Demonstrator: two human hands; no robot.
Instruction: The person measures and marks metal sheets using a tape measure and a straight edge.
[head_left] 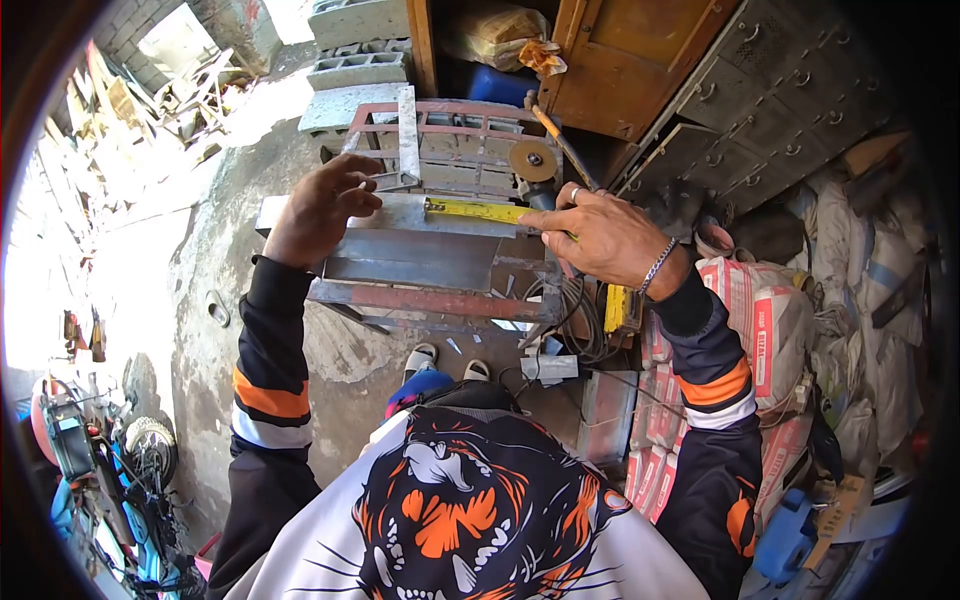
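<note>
Concrete floor [215,350] of a cluttered workshop spreads under a low metal workbench [430,300], whose reddish frame is worn and stained. On top of this bench lies a long, grey sheet-metal piece [410,262], placed crosswise before the person, and behind it is another pale metal surface [395,212]. Above this pale surface, a yellow tape measure [475,209] is stretched out to the left from the right hand [605,238]. The right hand is grasping the tape measure, with the index finger lying along the blade; it wears a ring, and a chain bracelet is on the wrist. The left hand [325,208] is near the left end of the metal, its fingers loosely bent and parted, and it seems to grasp nothing; whether it touches the metal, I cannot tell. Just beyond the right hand stands an angle grinder [533,160] with a brown disc, and beside it leans a tool with an orange handle [562,138]. Farther back are concrete blocks [360,66] and a wooden cabinet [640,60]. On the right side there are grey metal drawers [755,110] and red-and-white sacks [780,335], while black cable [590,335] lies in loops near the bench.
</note>
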